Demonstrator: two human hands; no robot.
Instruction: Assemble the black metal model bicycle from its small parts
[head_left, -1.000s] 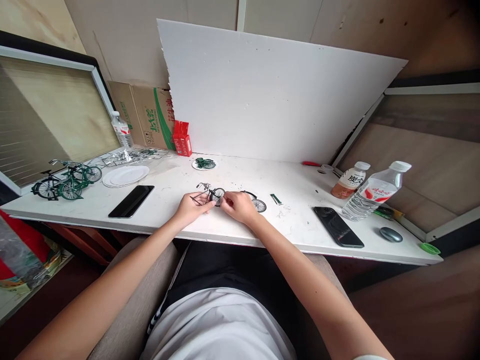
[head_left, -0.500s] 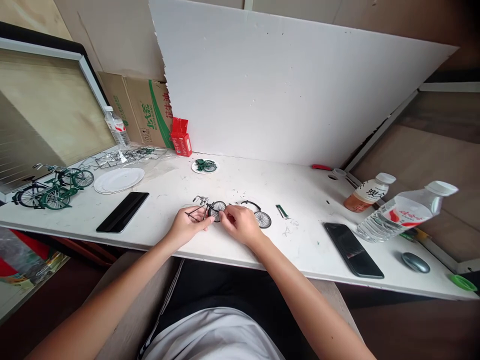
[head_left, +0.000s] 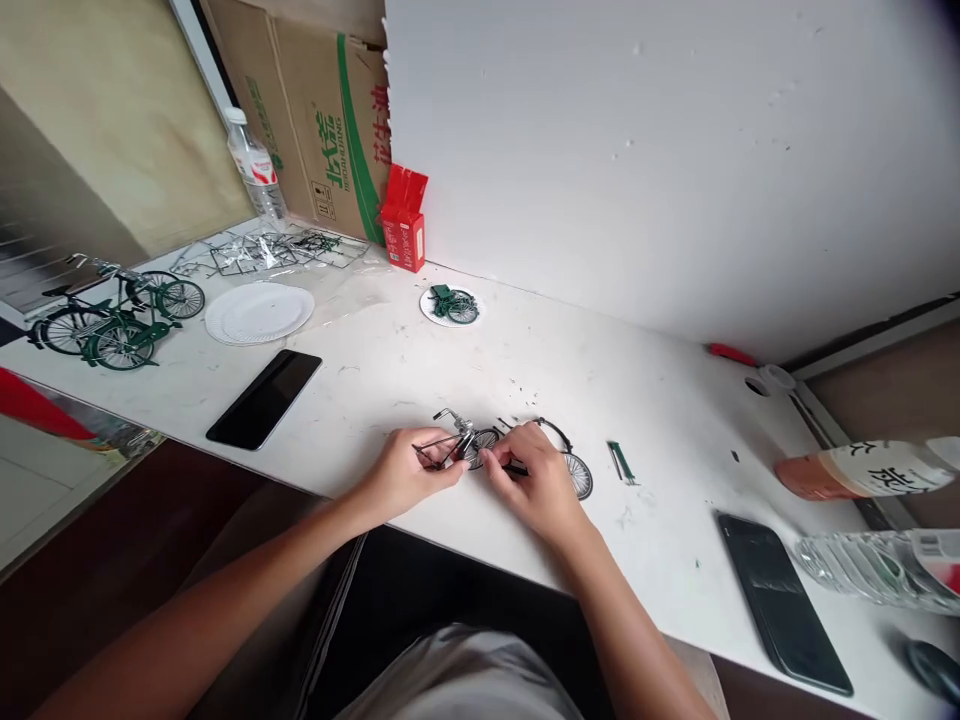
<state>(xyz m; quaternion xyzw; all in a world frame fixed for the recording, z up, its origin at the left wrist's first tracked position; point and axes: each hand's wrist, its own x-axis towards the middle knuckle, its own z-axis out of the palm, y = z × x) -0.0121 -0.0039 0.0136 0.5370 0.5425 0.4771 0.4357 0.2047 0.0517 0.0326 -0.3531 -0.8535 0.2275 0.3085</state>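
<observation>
Held in my left hand [head_left: 412, 472] is a partly built black miniature bicycle [head_left: 466, 436], its frame pinched between thumb and fingers. Silver handlebars stick up at its top, and a spoked front wheel [head_left: 486, 441] is at its right side. My right hand [head_left: 534, 478] is closed, with thumb and forefinger at the edge of this wheel; the exact contact is partly hidden. Just beyond the right hand lie a loose spoked wheel [head_left: 580, 477] and a curved black mudguard [head_left: 556, 431]. Further right are small green parts [head_left: 621, 462].
Assembled miniature bicycles [head_left: 124, 315] stand at the left, near white plates [head_left: 259, 312] and a phone [head_left: 264, 400]. A small plate [head_left: 480, 307] with green parts is behind my hands. At the right lie another phone [head_left: 784, 600] and bottles [head_left: 862, 470]. Part frames [head_left: 232, 255] lie at the back.
The camera view has tilted and moved closer, so the table appears shifted. Both hands stay together at the miniature bicycle, whose handlebars now sit nearer the wheel in view.
</observation>
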